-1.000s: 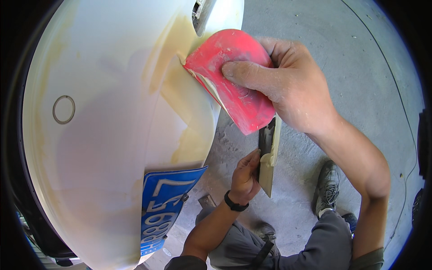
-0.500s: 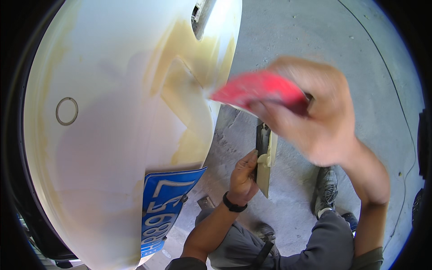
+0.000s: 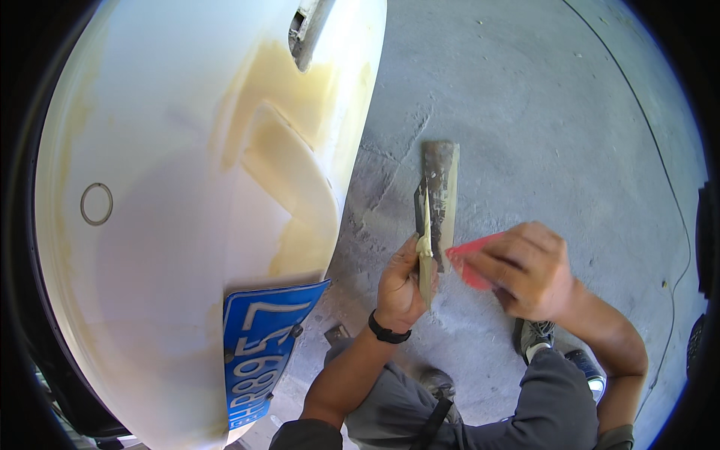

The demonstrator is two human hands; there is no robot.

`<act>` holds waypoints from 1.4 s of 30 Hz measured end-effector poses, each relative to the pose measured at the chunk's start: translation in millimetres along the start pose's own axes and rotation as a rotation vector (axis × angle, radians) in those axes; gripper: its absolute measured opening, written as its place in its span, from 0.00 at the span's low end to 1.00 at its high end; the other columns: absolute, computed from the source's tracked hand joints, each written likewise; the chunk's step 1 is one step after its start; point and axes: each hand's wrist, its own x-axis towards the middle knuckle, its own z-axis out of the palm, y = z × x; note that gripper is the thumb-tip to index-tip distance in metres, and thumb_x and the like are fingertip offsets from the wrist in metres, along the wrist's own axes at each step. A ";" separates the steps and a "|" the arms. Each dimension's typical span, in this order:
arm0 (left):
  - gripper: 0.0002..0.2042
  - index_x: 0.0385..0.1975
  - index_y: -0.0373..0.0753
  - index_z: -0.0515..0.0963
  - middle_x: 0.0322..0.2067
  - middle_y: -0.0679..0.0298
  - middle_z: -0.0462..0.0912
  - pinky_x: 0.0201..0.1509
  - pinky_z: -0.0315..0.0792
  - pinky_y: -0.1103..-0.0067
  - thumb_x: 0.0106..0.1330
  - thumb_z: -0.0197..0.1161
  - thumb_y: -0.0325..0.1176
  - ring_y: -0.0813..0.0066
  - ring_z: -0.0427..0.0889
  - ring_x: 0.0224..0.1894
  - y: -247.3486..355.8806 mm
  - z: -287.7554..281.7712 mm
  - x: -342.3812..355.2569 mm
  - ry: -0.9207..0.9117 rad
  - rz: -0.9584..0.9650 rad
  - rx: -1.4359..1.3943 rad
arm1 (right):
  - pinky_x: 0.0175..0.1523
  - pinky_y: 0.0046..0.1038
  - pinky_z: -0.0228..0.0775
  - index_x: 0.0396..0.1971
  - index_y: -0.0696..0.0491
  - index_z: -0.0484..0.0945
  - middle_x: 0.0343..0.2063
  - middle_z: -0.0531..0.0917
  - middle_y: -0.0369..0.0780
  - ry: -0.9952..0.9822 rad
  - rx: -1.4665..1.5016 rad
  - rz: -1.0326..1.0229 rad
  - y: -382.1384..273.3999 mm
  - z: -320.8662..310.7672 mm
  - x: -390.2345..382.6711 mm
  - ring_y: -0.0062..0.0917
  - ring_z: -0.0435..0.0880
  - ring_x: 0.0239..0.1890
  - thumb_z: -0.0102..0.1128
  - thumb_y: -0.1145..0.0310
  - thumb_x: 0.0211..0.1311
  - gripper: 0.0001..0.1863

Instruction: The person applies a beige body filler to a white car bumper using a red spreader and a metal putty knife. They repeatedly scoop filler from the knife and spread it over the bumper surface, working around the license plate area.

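My left hand (image 3: 405,289) grips a flat putty board (image 3: 426,281), seen nearly edge-on, with a dab of cream filler (image 3: 424,246) on it. Behind that board extends a longer dark strip with cream smears (image 3: 442,169); whether it lies on the floor or is also held, I cannot tell. To the right, my right hand (image 3: 536,274) pinches a red spreader (image 3: 472,262), its tip pointing left toward the board, blurred by motion. At the left stands a white car body panel (image 3: 165,247) with yellowish filler patches (image 3: 281,90) around a raised, curved shape.
A blue licence plate (image 3: 274,352) juts from the panel's lower edge, beside my left forearm. The panel has an opening (image 3: 306,34) at the top and a ring-shaped mark (image 3: 97,204). A thin dark cable (image 3: 651,127) runs along the concrete floor (image 3: 517,90) at the right.
My right hand has come down and away from the panel with the red spreader, to beside the putty board. The board has turned more edge-on; the panel sits slightly further left in view.
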 end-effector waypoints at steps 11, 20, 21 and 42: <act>0.18 0.62 0.30 0.73 0.50 0.62 0.84 0.57 0.78 0.78 0.83 0.49 0.36 0.76 0.84 0.49 5.6 -22.3 0.3 -0.145 0.026 -0.016 | 0.34 0.27 0.70 0.42 0.56 0.89 0.36 0.85 0.39 0.319 -0.149 -0.509 39.1 5.7 150.7 0.28 0.79 0.31 0.70 0.72 0.36 0.25; 0.20 0.65 0.30 0.71 0.53 0.60 0.84 0.60 0.76 0.78 0.83 0.50 0.37 0.76 0.83 0.52 6.3 -24.0 -15.3 -0.143 0.124 0.120 | 0.36 0.27 0.70 0.41 0.56 0.89 0.34 0.84 0.38 0.453 -0.132 -0.627 41.1 18.4 179.4 0.28 0.79 0.32 0.69 0.69 0.39 0.23; 0.20 0.65 0.29 0.71 0.53 0.60 0.84 0.60 0.76 0.78 0.82 0.50 0.37 0.76 0.83 0.53 6.6 -24.2 -15.4 -0.152 0.098 0.061 | 0.36 0.27 0.71 0.41 0.56 0.89 0.35 0.84 0.38 0.382 -0.120 -0.581 40.2 19.4 170.7 0.29 0.79 0.32 0.69 0.68 0.36 0.24; 0.15 0.60 0.39 0.76 0.26 0.64 0.78 0.25 0.71 0.80 0.81 0.53 0.38 0.75 0.73 0.23 3.0 -13.3 -18.9 0.138 0.067 0.209 | 0.46 0.34 0.73 0.45 0.53 0.89 0.40 0.86 0.39 0.111 0.159 -0.254 41.9 32.5 112.4 0.31 0.82 0.39 0.71 0.78 0.47 0.20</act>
